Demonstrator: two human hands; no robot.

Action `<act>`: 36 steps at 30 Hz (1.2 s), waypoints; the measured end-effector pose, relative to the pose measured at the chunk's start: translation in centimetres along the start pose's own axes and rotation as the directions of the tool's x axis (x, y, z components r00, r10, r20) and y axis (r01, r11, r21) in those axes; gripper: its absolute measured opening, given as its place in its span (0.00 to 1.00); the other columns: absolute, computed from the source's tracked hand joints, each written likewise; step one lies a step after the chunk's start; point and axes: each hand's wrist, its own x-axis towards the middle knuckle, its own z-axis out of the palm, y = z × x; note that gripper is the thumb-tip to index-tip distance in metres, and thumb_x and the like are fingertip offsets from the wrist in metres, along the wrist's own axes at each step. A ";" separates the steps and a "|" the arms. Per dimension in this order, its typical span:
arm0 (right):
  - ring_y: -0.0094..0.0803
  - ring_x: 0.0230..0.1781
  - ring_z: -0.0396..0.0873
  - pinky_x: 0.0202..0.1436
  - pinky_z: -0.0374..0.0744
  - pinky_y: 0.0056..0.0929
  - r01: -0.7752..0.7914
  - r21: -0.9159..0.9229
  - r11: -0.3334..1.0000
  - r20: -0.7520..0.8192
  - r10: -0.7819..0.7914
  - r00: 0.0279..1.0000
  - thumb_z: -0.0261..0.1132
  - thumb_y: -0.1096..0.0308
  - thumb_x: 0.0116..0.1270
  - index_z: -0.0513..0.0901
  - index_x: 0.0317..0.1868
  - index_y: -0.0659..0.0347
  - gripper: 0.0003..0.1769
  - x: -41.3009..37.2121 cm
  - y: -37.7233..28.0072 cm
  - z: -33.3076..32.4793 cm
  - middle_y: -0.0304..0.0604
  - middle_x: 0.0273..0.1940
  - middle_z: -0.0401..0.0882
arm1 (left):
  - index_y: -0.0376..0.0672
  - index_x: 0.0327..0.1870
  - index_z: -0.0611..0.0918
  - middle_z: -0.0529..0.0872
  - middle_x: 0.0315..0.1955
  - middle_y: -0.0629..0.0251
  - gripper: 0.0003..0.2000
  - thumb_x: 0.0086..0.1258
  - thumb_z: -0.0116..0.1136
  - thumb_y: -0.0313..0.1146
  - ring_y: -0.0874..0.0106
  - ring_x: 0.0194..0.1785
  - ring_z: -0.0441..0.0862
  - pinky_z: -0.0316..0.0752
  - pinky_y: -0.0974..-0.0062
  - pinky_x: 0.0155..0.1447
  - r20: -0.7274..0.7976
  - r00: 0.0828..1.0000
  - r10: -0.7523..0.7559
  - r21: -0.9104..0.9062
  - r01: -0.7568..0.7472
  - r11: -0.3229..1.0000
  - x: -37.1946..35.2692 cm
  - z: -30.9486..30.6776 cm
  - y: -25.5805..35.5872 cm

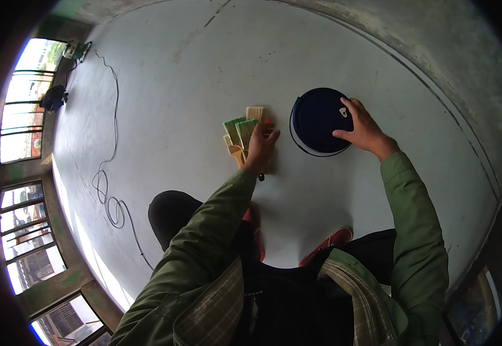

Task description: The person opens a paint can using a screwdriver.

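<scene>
Several paint brushes (pixel 233 130) with pale and green-tinted bristles lie together on the grey floor, left of a round bucket. My left hand (pixel 261 145) is over the right side of this group, its fingers near the bristles; whether it grips a brush is hidden. Something red shows beside its fingertips. The bucket has a dark blue lid (pixel 317 121) with a small pale mark near its right edge. My right hand (pixel 367 130) rests at the lid's right side, thumb and fingers spread apart around that mark.
A thin cable (pixel 116 115) runs and coils across the floor at the left. A green object (pixel 76 51) and a dark object (pixel 54 99) are by the barred windows. My red shoes (pixel 333 241) are below the bucket. Walls border the floor at the top and right.
</scene>
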 end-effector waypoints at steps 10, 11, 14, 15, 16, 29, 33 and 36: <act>0.39 0.52 0.81 0.49 0.83 0.36 -0.350 0.487 0.800 0.089 0.354 0.931 0.62 0.64 0.73 0.69 0.65 0.65 0.24 -1.1 4.1 0.2 0.49 0.52 0.79 | 0.34 0.55 0.78 0.88 0.40 0.56 0.17 0.67 0.61 0.30 0.67 0.41 0.86 0.80 0.70 0.48 0.061 0.997 0.042 0.112 -0.049 0.992 -2.7 4.3 3.8; 0.36 0.49 0.82 0.47 0.84 0.35 -0.384 0.542 0.747 0.153 0.362 0.920 0.61 0.65 0.74 0.70 0.63 0.68 0.23 -1.3 4.0 -0.3 0.49 0.50 0.80 | 0.33 0.56 0.79 0.88 0.40 0.56 0.18 0.67 0.61 0.30 0.66 0.41 0.87 0.80 0.70 0.47 0.059 0.997 0.058 0.120 -0.065 0.991 -2.6 4.3 3.7; 0.34 0.45 0.83 0.45 0.85 0.34 -0.425 0.629 0.652 0.241 0.356 0.903 0.61 0.67 0.74 0.71 0.61 0.72 0.21 -1.5 3.8 -1.1 0.48 0.48 0.80 | 0.32 0.58 0.78 0.89 0.41 0.55 0.19 0.67 0.60 0.29 0.66 0.43 0.87 0.80 0.71 0.47 0.039 0.997 0.060 0.123 -0.065 0.990 -3.0 4.6 4.2; 0.34 0.44 0.84 0.47 0.85 0.33 -0.430 0.664 0.612 0.264 0.346 0.900 0.61 0.69 0.73 0.71 0.60 0.73 0.21 -1.5 3.7 -1.2 0.48 0.46 0.81 | 0.32 0.59 0.78 0.89 0.44 0.54 0.20 0.67 0.60 0.29 0.66 0.45 0.87 0.80 0.72 0.49 0.020 0.999 0.046 0.120 -0.048 0.992 -3.3 4.7 4.5; 0.34 0.44 0.84 0.47 0.85 0.33 -0.428 0.665 0.612 0.261 0.346 0.901 0.61 0.69 0.73 0.71 0.60 0.73 0.21 -1.6 3.7 -1.3 0.48 0.46 0.81 | 0.32 0.59 0.78 0.89 0.44 0.54 0.20 0.67 0.60 0.29 0.66 0.45 0.87 0.80 0.72 0.49 0.021 0.999 0.048 0.120 -0.051 0.991 -3.5 4.9 4.6; 0.37 0.43 0.85 0.49 0.86 0.33 -0.508 0.708 0.491 0.383 0.336 0.860 0.70 0.74 0.65 0.70 0.53 0.73 0.22 -2.9 2.7 -0.8 0.53 0.46 0.80 | 0.32 0.64 0.74 0.74 0.54 0.51 0.25 0.66 0.62 0.31 0.63 0.50 0.82 0.79 0.70 0.53 -0.015 0.986 0.165 0.223 -0.157 0.962 -3.8 5.7 5.4; 0.40 0.43 0.86 0.50 0.87 0.33 -0.595 0.688 0.415 0.525 0.281 0.803 0.71 0.74 0.64 0.67 0.54 0.76 0.25 -4.3 1.3 0.7 0.57 0.43 0.81 | 0.35 0.61 0.76 0.75 0.52 0.50 0.23 0.66 0.62 0.34 0.59 0.54 0.77 0.74 0.64 0.60 -0.140 0.960 0.245 0.378 -0.177 0.909 -2.0 5.4 4.3; 0.36 0.42 0.85 0.49 0.85 0.32 -0.631 0.612 0.478 0.619 0.207 0.757 0.69 0.70 0.67 0.74 0.51 0.72 0.18 -4.2 2.2 0.4 0.51 0.43 0.83 | 0.38 0.60 0.77 0.77 0.50 0.50 0.21 0.69 0.60 0.36 0.55 0.56 0.76 0.70 0.62 0.64 -0.122 0.960 0.252 0.361 -0.194 0.912 -1.0 5.7 5.1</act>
